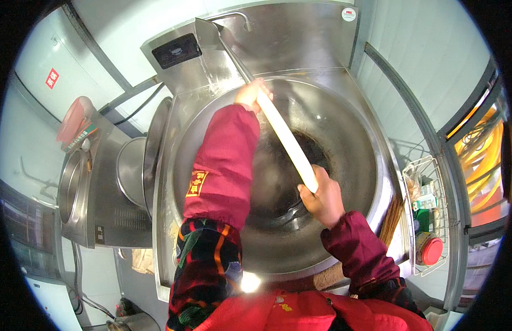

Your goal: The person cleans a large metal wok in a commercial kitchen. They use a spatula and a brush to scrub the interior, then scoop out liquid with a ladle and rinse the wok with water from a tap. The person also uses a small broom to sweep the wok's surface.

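Note:
A long tool with a pale wooden handle (289,143) and a metal shaft (236,59) slants across a large round wok (344,138). It looks like a wok shovel, its metal end raised beside the control panel at the upper left. My left hand (252,96) is closed round the upper part of the handle, near the shaft. Lower down, my right hand (325,199) grips the handle's near end above the wok. Dark residue and a little shiny liquid (293,216) show in the wok's bottom.
A bent faucet (242,17) stands behind the wok. The black control panel (177,51) is at back left. Left stands another steel stove (115,193) with pots. On the right hang a wire basket (430,209) with a red-lidded jar (431,251) and a bamboo brush (392,222).

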### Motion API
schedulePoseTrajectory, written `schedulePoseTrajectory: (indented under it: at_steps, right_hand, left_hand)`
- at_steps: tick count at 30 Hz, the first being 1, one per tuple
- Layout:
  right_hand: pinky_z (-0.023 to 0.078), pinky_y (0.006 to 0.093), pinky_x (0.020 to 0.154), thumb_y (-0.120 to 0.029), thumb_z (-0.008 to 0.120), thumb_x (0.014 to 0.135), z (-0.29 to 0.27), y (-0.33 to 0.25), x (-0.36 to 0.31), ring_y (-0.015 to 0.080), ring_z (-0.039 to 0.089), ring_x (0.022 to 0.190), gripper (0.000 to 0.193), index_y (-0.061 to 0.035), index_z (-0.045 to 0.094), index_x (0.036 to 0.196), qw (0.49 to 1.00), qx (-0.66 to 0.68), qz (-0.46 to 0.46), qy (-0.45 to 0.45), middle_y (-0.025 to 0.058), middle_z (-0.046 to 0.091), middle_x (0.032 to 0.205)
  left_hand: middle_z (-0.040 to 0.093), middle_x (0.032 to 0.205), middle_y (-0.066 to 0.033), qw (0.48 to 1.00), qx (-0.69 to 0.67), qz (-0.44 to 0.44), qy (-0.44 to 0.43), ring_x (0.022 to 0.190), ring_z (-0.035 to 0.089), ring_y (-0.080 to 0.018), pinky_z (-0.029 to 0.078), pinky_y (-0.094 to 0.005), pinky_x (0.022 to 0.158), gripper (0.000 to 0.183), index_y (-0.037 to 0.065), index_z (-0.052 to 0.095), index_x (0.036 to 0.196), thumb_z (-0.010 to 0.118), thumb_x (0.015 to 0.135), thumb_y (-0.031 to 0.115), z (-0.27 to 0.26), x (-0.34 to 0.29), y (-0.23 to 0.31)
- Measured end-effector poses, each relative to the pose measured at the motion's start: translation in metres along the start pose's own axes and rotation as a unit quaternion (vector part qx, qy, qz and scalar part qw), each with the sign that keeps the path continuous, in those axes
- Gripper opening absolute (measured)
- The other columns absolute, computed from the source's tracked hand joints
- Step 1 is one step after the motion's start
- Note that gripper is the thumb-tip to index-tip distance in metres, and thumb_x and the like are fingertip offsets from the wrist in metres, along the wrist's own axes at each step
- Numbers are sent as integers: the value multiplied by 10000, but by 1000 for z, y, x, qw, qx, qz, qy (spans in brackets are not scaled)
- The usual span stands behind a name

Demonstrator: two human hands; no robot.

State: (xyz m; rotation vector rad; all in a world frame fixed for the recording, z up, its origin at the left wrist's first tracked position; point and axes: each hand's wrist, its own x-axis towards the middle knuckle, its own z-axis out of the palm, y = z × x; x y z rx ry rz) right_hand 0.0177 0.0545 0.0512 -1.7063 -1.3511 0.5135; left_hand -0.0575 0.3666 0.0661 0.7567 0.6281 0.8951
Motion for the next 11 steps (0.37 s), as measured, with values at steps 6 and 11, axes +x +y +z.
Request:
schedulePoseTrajectory:
  at_steps: [6, 11]
  right_hand:
    - [472, 363, 655, -139, 641, 754, -11, 9, -61, 300, 616, 732, 449, 2, 446, 1133, 996, -19, 49, -68, 194, 589, 798]
    - [478, 376, 733, -339, 673, 760, -34, 11, -105, 315, 611, 820, 653, -70, 366, 1269, 960, 24, -4, -279, 185, 597, 932]
  left_hand:
    - [480, 701, -68, 998, -42, 21, 46, 551, 494, -206, 485, -390, 524, 173, 55, 417, 897, 567, 812, 79, -13, -74, -35]
    - [476, 687, -88, 988, 68, 22, 133, 527, 501, -212, 486, -367, 457, 325, 107, 395, 1068, 588, 809, 142, -54, -148, -21]
